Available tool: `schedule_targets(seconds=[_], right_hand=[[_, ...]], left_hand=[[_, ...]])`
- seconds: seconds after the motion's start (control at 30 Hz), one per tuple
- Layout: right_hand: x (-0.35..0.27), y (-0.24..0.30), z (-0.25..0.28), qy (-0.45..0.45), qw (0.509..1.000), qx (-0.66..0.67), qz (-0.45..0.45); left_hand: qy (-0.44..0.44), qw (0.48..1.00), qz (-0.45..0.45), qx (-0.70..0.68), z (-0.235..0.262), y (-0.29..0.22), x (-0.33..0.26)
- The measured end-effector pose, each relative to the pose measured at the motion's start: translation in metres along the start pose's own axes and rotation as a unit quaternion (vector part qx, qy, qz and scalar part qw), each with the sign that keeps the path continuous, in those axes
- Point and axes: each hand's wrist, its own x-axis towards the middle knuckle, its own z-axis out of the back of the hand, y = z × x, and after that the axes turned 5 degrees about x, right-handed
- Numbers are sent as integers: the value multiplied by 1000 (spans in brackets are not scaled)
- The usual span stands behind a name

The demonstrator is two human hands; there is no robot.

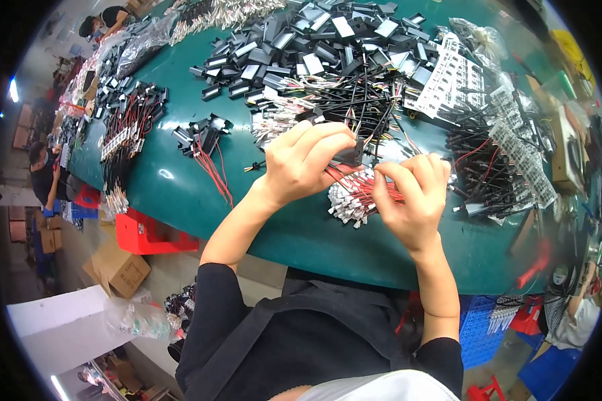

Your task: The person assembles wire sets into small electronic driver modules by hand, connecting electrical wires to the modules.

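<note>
My left hand [304,162] is closed on a small black plastic housing [350,154], gripped between thumb and fingers, with red wires at its lower edge. Just right of it, my right hand [411,194] has its thumb and forefinger pinched together; whatever is between them is too small to make out. Under both hands lies a bundle of red wires with white connectors [349,200], partly covered by the right hand. Beyond the hands, black cables [354,100] with white ends are heaped on the green table [274,230].
Many black housings [267,50] pile up at the far side. White label sheets [448,77] and more black cables [478,174] lie to the right. On the left are housings with red wires [207,144] and a cable bundle [117,160]. A red stool [137,232] stands below the table edge.
</note>
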Motion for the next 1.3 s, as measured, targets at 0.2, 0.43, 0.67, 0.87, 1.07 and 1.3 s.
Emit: schedule_targets(seconds=[0.2, 0.43, 0.67, 0.87, 1.07, 1.3], right_hand=[[0, 1, 2, 21, 1000, -18, 11], [-5, -4, 0, 49, 999, 22, 2], [-10, -11, -2, 179, 929, 264, -187], [-9, -16, -2, 215, 938, 242, -124], [-11, -17, -4, 135, 968, 208, -47], [-4, -16, -3, 118, 987, 95, -51]], left_hand=[[1, 1000, -17, 21, 2, 0, 0], [5, 998, -56, 37, 1, -6, -3], [6, 1000, -21, -22, -3, -8, -2], [59, 990, 7, -128, -1, -8, 2], [106, 948, 90, -286, 6, -7, 3], [-126, 814, 315, -471, 16, 5, 0]])
